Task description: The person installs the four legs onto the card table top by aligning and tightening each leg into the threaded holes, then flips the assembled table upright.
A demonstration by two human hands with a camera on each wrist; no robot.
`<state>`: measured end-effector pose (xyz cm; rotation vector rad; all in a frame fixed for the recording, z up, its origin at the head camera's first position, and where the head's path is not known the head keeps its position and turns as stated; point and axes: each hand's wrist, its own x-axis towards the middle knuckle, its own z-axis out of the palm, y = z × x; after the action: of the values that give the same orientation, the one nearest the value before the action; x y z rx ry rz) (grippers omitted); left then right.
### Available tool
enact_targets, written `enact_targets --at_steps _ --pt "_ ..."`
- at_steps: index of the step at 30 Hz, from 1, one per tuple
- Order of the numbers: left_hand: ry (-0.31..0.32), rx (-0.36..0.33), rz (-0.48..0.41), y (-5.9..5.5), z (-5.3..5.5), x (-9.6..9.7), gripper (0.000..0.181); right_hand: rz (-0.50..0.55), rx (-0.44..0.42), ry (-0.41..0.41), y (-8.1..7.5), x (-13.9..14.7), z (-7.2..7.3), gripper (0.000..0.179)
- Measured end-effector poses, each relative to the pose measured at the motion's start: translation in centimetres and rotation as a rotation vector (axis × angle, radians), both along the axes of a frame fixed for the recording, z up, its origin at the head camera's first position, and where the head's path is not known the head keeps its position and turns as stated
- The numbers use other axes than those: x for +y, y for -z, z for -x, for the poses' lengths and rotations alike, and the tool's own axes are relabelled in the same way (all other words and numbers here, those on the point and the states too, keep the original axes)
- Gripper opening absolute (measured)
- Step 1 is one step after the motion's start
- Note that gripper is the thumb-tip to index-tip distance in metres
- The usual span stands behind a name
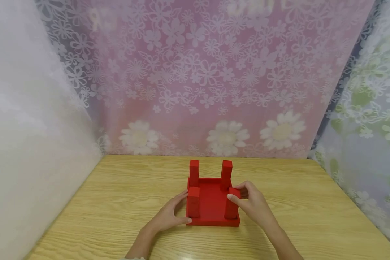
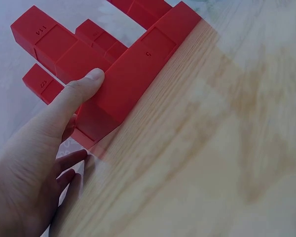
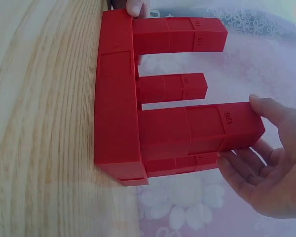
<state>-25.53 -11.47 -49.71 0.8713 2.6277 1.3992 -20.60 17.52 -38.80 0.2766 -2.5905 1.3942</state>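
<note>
A red square base (image 1: 212,223) with raised rims lies on the table, and a tall red block leg stands upright at each corner. My left hand (image 1: 165,216) holds the base at its near left corner, thumb (image 2: 93,78) on the rim and fingers along the left side. With thumb and fingers, my right hand (image 1: 256,206) grips the upper part of the near right leg (image 3: 207,126), marked 126. The near left leg (image 1: 193,206) rises beside my left hand. Behind are the far left leg (image 1: 194,172) and the far right leg (image 1: 226,174).
The wood-grain table (image 1: 123,191) extends around the base. A pink flowered cloth (image 1: 195,94) hangs along its back edge, a white sheet (image 1: 35,108) along the left, and another flowered cloth (image 1: 367,144) along the right.
</note>
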Motion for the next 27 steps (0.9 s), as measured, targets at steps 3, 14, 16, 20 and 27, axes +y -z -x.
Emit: enact_targets --at_steps 3,14,16,20,27 --pt "0.015 -0.005 -0.008 -0.14 -0.01 0.16 0.084 0.002 0.011 0.009 -0.23 -0.05 -0.2 0.036" --pt "0.031 -0.021 -0.058 0.24 -0.02 0.0 0.085 0.01 0.019 0.001 0.04 -0.11 -0.03 0.035" --pt "0.037 -0.026 -0.065 0.24 -0.03 0.0 0.086 0.015 0.015 0.005 0.06 -0.11 -0.04 0.035" --pt "0.027 -0.017 -0.053 0.16 0.04 -0.03 0.087 0.003 0.011 0.022 0.12 -0.15 0.04 0.036" --pt "0.009 -0.001 -0.041 0.29 0.13 0.17 0.086 -0.054 0.02 -0.013 0.32 0.34 0.25 0.039"
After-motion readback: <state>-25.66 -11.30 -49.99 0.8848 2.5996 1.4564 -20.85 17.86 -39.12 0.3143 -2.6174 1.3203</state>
